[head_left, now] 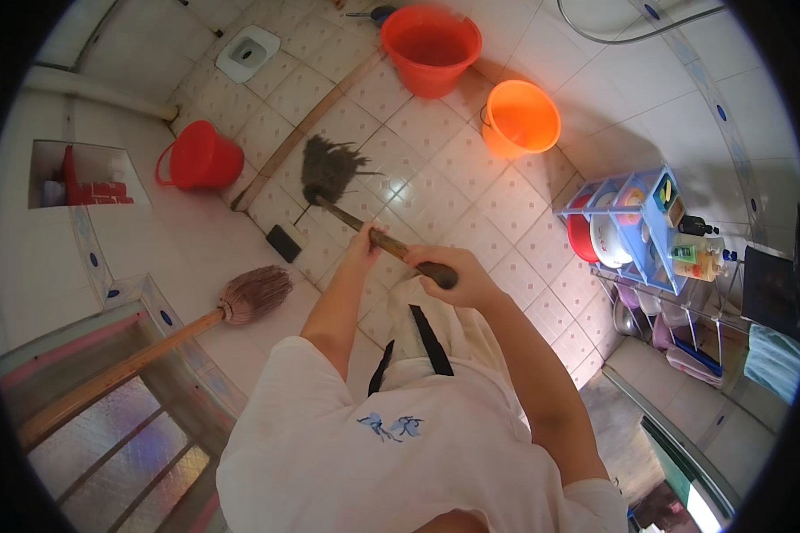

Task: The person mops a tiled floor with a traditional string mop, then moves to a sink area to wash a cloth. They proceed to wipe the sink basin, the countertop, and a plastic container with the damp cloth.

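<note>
Both my hands grip the wooden handle of a mop (331, 171). My left hand (363, 242) holds it lower down, nearer the dark stringy head, which rests on the pale tiled floor (444, 191). My right hand (458, 275) is closed around the handle's top end. The handle slants from the head at upper left toward my body at lower right.
A large red bucket (431, 49) and an orange bucket (520, 117) stand ahead, a small red bucket (202, 157) at left. A second broom (240, 300) leans by the left wall. A blue shelf rack (636, 226) with bottles stands right. A squat toilet (247, 53) lies far ahead.
</note>
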`<state>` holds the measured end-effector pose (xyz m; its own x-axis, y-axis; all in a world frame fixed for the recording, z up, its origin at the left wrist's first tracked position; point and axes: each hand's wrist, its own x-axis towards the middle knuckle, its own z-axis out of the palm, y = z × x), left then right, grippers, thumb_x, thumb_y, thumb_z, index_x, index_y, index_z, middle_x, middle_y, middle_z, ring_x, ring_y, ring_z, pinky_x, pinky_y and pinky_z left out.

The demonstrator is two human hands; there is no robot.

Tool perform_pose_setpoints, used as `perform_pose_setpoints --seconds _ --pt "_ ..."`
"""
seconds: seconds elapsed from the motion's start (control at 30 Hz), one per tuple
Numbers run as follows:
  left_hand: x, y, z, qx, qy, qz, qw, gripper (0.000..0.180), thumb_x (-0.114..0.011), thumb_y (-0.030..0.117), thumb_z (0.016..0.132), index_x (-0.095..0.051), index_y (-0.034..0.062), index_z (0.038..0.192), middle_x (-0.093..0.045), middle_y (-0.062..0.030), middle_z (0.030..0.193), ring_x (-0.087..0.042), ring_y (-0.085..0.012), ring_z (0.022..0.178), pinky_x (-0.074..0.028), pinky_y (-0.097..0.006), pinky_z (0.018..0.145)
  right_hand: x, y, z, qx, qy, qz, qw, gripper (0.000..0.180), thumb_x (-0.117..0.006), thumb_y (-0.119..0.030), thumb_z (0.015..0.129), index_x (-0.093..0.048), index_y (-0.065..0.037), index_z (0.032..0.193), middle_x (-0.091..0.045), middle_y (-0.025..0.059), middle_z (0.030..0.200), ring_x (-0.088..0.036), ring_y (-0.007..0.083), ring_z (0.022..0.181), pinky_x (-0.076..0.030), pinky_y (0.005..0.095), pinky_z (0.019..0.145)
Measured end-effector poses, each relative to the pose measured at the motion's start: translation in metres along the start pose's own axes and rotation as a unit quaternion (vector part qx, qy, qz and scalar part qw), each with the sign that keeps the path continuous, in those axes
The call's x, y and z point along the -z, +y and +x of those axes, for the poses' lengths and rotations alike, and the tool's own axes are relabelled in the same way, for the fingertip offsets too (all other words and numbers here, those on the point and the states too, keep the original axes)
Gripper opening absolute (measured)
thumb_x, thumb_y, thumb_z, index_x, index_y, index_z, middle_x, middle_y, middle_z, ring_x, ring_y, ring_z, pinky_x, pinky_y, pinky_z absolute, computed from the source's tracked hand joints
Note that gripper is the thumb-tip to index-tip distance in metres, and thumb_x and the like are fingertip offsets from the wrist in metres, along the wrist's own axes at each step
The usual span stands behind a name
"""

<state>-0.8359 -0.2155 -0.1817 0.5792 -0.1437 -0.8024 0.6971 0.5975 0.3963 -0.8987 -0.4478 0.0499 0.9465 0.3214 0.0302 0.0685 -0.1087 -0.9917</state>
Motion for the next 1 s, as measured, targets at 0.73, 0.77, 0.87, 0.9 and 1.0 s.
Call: perform_pose_setpoints --seconds 0.73,0.77,0.87,0.9,1.0 --pt "-0.203 -0.331 -0.140 0.376 -0.165 0.203 0.889 0.025 -0.050 0.030 0.096 -0.053 0.0078 0.084 -0.060 -0.0074 0.077 -0.063 -0.0207 0.077 -0.053 -0.044 0.078 0.163 -0.083 -0.368 -0.094 0.305 -0.012 0.948 0.023 -0.055 -0.004 0.066 -0.064 0.009 0.083 -0.069 0.0187 0.091 -0.067 0.0299 0.096 -0.050 0.0374 0.091" --pt "-0.221 -0.347 -0.159 0.399 -0.185 0.223 0.870 0.025 -0.051 0.031 0.095 -0.053 0.0083 0.084 -0.060 -0.0066 0.077 -0.063 -0.0210 0.077 -0.053 -0.044 0.078 0.168 -0.099 -0.385 -0.094 0.315 -0.038 0.944 0.023 -0.056 -0.005 0.065 -0.064 0.009 0.081 -0.069 0.0190 0.089 -0.067 0.0308 0.094 -0.051 0.0388 0.091" --pt "-0.248 -0.389 -0.191 0.450 -0.197 0.231 0.840 0.024 -0.054 0.032 0.094 -0.054 0.0097 0.085 -0.061 -0.0048 0.077 -0.063 -0.0216 0.079 -0.053 -0.043 0.079 0.174 -0.144 -0.405 -0.123 0.322 -0.132 0.929 0.021 -0.057 -0.006 0.063 -0.065 0.004 0.080 -0.069 0.0160 0.085 -0.070 0.0309 0.084 -0.054 0.0363 0.086" --pt "-0.255 -0.404 -0.198 0.465 -0.194 0.229 0.833 0.024 -0.054 0.032 0.094 -0.054 0.0101 0.086 -0.061 -0.0043 0.078 -0.063 -0.0217 0.079 -0.053 -0.043 0.079 0.174 -0.154 -0.408 -0.137 0.325 -0.162 0.922 0.021 -0.058 -0.006 0.062 -0.066 0.003 0.080 -0.069 0.0152 0.084 -0.070 0.0308 0.082 -0.055 0.0353 0.084" --pt "-0.256 -0.429 -0.196 0.467 -0.211 0.188 0.838 0.025 -0.056 0.032 0.092 -0.054 0.0075 0.088 -0.061 -0.0057 0.082 -0.062 -0.0218 0.081 -0.052 -0.041 0.080 0.166 -0.166 -0.386 -0.136 0.287 -0.278 0.907 0.027 -0.065 -0.006 0.058 -0.063 -0.003 0.085 -0.065 0.0120 0.078 -0.065 0.0259 0.065 -0.053 0.0323 0.060"
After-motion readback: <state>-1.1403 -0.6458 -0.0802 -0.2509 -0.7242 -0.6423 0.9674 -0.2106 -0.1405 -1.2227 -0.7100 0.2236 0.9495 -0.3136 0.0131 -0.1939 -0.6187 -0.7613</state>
